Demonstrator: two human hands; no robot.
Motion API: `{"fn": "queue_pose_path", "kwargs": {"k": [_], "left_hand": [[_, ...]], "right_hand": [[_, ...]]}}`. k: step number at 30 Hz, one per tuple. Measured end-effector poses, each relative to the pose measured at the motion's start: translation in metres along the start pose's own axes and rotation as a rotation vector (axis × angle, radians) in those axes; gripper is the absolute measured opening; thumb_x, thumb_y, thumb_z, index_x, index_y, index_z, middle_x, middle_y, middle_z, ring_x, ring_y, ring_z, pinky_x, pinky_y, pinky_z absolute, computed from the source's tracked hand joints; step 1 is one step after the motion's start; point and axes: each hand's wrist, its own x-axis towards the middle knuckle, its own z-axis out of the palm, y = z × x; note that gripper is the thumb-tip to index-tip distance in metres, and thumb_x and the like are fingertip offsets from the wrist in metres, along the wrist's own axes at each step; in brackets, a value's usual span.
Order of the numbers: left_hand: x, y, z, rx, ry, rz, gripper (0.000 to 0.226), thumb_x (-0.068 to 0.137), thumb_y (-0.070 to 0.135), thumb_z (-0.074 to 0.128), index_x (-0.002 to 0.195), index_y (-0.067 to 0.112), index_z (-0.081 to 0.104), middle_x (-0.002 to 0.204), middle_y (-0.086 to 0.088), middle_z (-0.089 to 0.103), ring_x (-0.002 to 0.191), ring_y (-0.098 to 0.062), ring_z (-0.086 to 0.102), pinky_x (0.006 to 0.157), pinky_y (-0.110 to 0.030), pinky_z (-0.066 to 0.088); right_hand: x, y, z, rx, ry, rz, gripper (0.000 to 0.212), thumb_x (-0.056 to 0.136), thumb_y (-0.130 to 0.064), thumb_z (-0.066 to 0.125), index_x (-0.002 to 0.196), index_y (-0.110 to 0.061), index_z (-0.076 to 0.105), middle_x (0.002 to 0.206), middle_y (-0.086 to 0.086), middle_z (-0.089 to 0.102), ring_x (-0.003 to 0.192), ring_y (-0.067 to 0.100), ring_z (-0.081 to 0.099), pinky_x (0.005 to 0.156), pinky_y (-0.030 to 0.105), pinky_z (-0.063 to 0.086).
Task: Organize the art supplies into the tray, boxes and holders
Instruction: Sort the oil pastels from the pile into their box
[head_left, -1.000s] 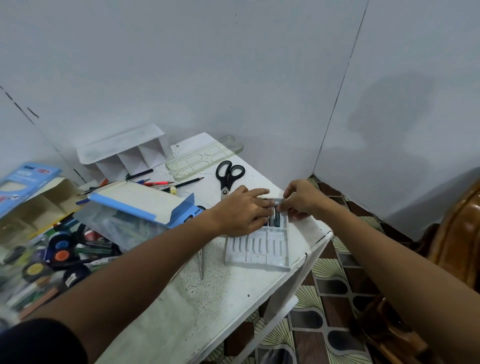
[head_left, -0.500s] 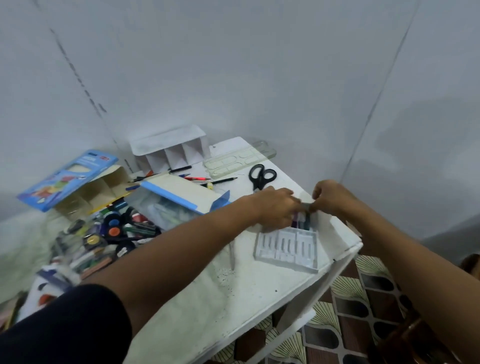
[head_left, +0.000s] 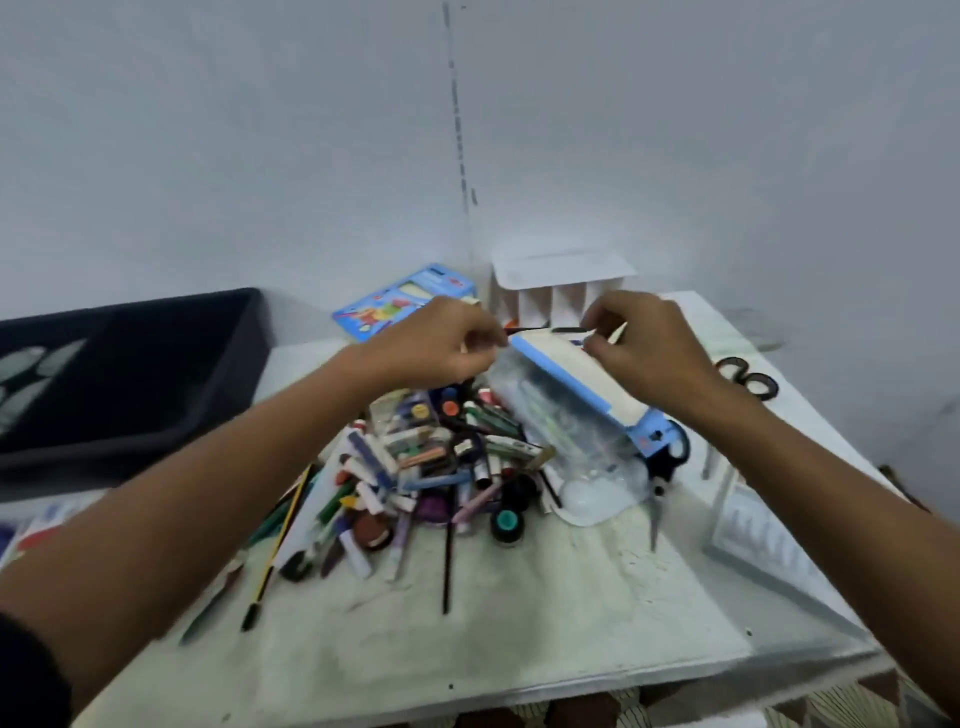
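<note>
A blue and white box (head_left: 571, 379) with a clear plastic front lies tilted on the heap of art supplies (head_left: 426, 467), made up of markers, crayons, paint pots and pencils. My left hand (head_left: 436, 340) has curled fingers that pinch the box's far left corner. My right hand (head_left: 644, 343) grips the box's far top edge with curled fingers. The view is blurred, so both holds look light. A white slotted tray (head_left: 753, 530) lies at the table's right edge. A white compartment holder (head_left: 561, 296) stands against the wall behind my hands.
A dark bin (head_left: 130, 364) sits at the left. A blue picture box (head_left: 405, 301) leans by the wall. Black scissors (head_left: 748, 382) lie at the far right, and another pair (head_left: 670, 462) sticks out from under the box. The table's front edge (head_left: 467, 696) is near.
Both hands have left the slotted tray at the right and moved left to the blue and white box. The view has swung left, bringing the heap and the dark bin into sight.
</note>
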Motion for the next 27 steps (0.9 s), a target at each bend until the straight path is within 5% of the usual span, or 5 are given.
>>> {"fn": "queue_pose_path", "kwargs": {"k": [3, 9, 18, 27], "left_hand": [[-0.042, -0.043, 0.0, 0.035, -0.053, -0.167, 0.011, 0.084, 0.011, 0.067, 0.092, 0.013, 0.074, 0.073, 0.007, 0.064, 0.069, -0.009, 0.059, 0.066, -0.027, 0.045], [-0.087, -0.083, 0.017, 0.05, -0.114, -0.275, 0.011, 0.08, 0.015, 0.075, 0.091, 0.014, 0.075, 0.073, 0.012, 0.062, 0.065, 0.002, 0.056, 0.064, -0.017, 0.045], [-0.076, -0.08, 0.035, 0.086, -0.109, -0.172, 0.015, 0.081, 0.025, 0.075, 0.094, 0.016, 0.074, 0.08, 0.007, 0.054, 0.072, -0.006, 0.047, 0.06, -0.012, 0.031], [-0.087, -0.09, 0.025, -0.053, 0.01, -0.148, 0.003, 0.082, 0.018, 0.073, 0.085, 0.017, 0.073, 0.073, 0.012, 0.056, 0.067, -0.001, 0.051, 0.061, -0.015, 0.038]], "right_hand": [[-0.001, -0.023, 0.04, 0.075, -0.222, -0.152, 0.017, 0.082, -0.001, 0.063, 0.087, -0.016, 0.07, 0.074, -0.006, 0.063, 0.06, 0.0, 0.053, 0.065, 0.024, 0.04], [-0.004, -0.053, 0.109, -0.155, -0.538, -0.298, 0.018, 0.09, -0.016, 0.064, 0.107, -0.015, 0.071, 0.1, 0.002, 0.067, 0.091, 0.018, 0.061, 0.074, 0.027, 0.045], [-0.007, -0.063, 0.141, -0.344, -0.609, -0.323, 0.023, 0.089, -0.03, 0.065, 0.111, -0.024, 0.071, 0.1, -0.001, 0.046, 0.094, 0.02, 0.056, 0.074, 0.033, 0.045], [-0.003, -0.054, 0.143, -0.168, -0.59, -0.25, 0.009, 0.091, -0.024, 0.064, 0.095, -0.017, 0.069, 0.091, -0.004, 0.056, 0.08, 0.011, 0.053, 0.073, 0.031, 0.043]]}}
